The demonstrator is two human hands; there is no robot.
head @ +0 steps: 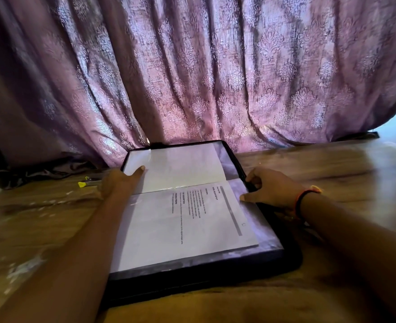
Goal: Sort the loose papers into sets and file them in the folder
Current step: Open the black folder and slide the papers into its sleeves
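Folder [275, 258] laid open on desk [332, 164], far page [183, 166] pressed by straight finger of left hand [116, 183], right edge gripped by curled fingers [253, 177] of right hand [273, 187]

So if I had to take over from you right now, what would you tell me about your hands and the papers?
The left hand rests at the left edge of the far sheet, one finger straight on it; the rest is too blurred to tell.
The right hand has its fingers curled at the right edge of the folder, thumb pressing beside the printed sheet.
The folder lies open on the table.
Done: both sheets sit in sleeves.
Left: no loose papers are in view, so look for more, then probably close the folder.
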